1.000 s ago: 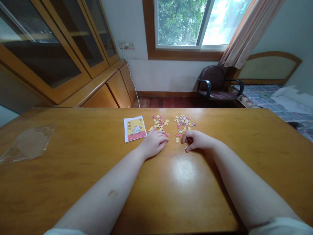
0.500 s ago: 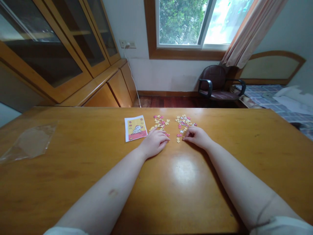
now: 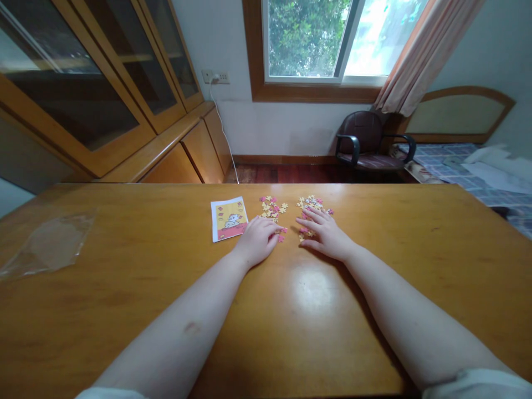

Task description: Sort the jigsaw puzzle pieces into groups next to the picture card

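Two small heaps of pink and yellow jigsaw pieces lie on the wooden table (image 3: 124, 266): a left heap (image 3: 272, 208) and a right heap (image 3: 312, 204). A picture card (image 3: 228, 219) with a white animal on yellow lies just left of them. My left hand (image 3: 258, 239) rests palm down beside the card, fingers loosely together, its tips touching pieces at the near edge of the left heap. My right hand (image 3: 326, 233) lies flat with fingers spread over the near part of the right heap. Neither hand holds anything that I can see.
A clear plastic bag (image 3: 47, 244) lies at the table's far left. Beyond the table stand glass-door wooden cabinets (image 3: 103, 94) on the left, a dark armchair (image 3: 366, 144) under the window, and a bed (image 3: 469, 166) at the right.
My right hand went from a pinch near the table's middle forward onto the right heap and opened flat. My left hand slid slightly forward toward the left heap.
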`<move>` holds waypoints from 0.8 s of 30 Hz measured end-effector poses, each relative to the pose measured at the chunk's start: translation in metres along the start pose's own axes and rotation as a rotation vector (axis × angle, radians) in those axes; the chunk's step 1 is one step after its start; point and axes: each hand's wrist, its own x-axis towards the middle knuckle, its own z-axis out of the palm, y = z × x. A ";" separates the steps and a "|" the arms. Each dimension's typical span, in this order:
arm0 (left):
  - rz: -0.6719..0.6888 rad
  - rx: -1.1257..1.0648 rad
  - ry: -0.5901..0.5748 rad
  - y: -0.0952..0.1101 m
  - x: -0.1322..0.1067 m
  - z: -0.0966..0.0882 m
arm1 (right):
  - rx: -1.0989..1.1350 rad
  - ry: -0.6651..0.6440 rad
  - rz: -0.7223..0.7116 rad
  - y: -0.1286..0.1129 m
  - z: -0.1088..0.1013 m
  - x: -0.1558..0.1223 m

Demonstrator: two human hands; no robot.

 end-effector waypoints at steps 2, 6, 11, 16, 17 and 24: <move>-0.051 0.006 0.036 -0.002 0.000 0.001 | 0.054 -0.072 -0.057 -0.004 -0.003 0.000; -0.085 0.019 0.060 -0.005 0.000 0.003 | 0.219 -0.222 -0.137 -0.021 -0.008 0.001; -0.069 0.035 0.025 -0.007 -0.001 0.006 | 0.039 -0.346 -0.094 -0.039 0.008 -0.002; -0.088 0.048 0.021 -0.009 -0.001 0.006 | -0.178 -0.290 0.059 -0.027 0.023 -0.005; -0.095 0.050 0.022 -0.009 -0.001 0.007 | -0.209 -0.286 0.088 -0.024 0.024 -0.005; -0.137 0.070 0.009 -0.009 0.000 0.010 | -0.315 -0.119 0.466 -0.001 0.022 0.006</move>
